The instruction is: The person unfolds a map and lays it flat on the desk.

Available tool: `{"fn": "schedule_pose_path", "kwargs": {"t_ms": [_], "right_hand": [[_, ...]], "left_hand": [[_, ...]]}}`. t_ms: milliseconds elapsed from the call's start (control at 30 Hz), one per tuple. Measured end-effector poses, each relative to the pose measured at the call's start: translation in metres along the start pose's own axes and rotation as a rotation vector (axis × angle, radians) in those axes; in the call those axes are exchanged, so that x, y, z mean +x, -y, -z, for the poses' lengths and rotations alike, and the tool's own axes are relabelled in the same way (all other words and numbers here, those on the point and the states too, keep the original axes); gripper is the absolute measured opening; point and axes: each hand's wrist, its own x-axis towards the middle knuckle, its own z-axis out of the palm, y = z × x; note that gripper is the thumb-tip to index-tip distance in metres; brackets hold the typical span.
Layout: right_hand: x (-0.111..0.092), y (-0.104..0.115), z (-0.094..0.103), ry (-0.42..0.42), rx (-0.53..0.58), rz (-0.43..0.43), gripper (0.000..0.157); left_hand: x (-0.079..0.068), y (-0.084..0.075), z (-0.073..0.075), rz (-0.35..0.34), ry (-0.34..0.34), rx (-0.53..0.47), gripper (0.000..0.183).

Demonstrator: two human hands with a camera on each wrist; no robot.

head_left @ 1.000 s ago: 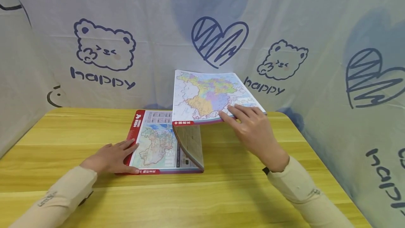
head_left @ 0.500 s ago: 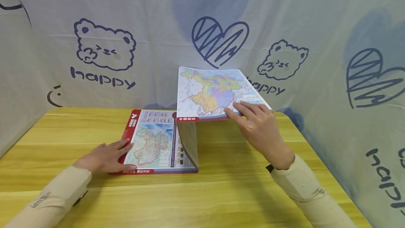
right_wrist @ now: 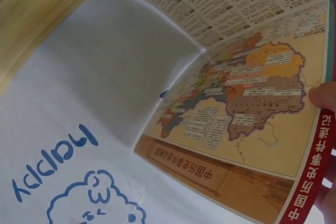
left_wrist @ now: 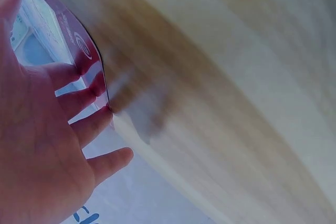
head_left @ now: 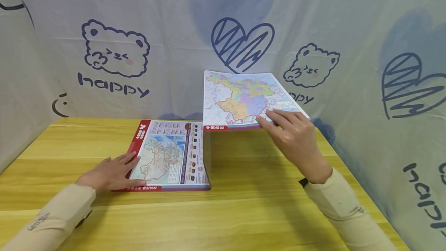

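A folding map lies on the wooden table, partly unfolded. Its lower panel (head_left: 163,162), with a red left border, is flat on the table. My left hand (head_left: 109,172) rests on that border, fingers spread; in the left wrist view the fingers (left_wrist: 94,127) reach across the red edge. The raised panel (head_left: 240,96), printed with a coloured map, is held up and tilted at the right. My right hand (head_left: 292,138) pinches its near edge. Seen from the right wrist, the underside (right_wrist: 262,93) carries another map, and the thumb (right_wrist: 323,97) lies on it.
The yellow wood-grain table (head_left: 244,220) extends in front of and beside the map. A white curtain (head_left: 181,49) with blue hearts and bears hangs behind it and along the right side.
My right hand has moved right and slightly up with the raised panel, uncovering more of the lower one. My left hand and the lower panel have slid a little left.
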Motion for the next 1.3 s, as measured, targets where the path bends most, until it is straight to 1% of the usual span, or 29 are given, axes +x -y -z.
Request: {"fn": "schedule_pose_path", "kwargs": {"t_ms": [200,300,467,567,700,867,1000,1167,1300], "right_hand": [[-0.004,-0.002,0.003,-0.003,-0.029,0.006,0.027],[-0.006,-0.003,0.004,-0.021,-0.042,-0.007,0.024],[-0.009,-0.004,0.004,-0.107,-0.045,-0.017,0.016],[-0.011,-0.006,0.004,-0.164,-0.036,-0.004,0.018],[-0.016,-0.008,0.004,-0.194,-0.049,-0.012,0.019],[-0.023,-0.010,0.003,-0.213,-0.043,-0.031,0.017],[-0.029,-0.011,0.003,-0.221,-0.033,-0.051,0.015],[-0.036,-0.015,0.006,-0.195,-0.039,-0.051,0.020],[-0.040,-0.016,0.008,-0.186,-0.041,-0.054,0.022]], "left_hand": [[-0.002,0.000,-0.001,-0.009,-0.014,0.010,0.100],[-0.003,0.000,-0.002,-0.009,-0.020,0.018,0.101],[-0.004,0.004,-0.005,0.003,-0.013,0.016,0.104],[-0.005,0.009,-0.006,0.012,-0.012,0.015,0.103],[-0.008,0.015,-0.008,0.020,-0.018,0.016,0.103],[-0.011,0.022,-0.008,0.033,-0.019,0.007,0.104],[-0.013,0.027,-0.007,0.039,-0.008,0.000,0.104],[-0.016,0.031,-0.004,0.047,0.004,-0.004,0.103],[-0.016,0.036,-0.006,0.049,0.009,-0.006,0.103]]}}
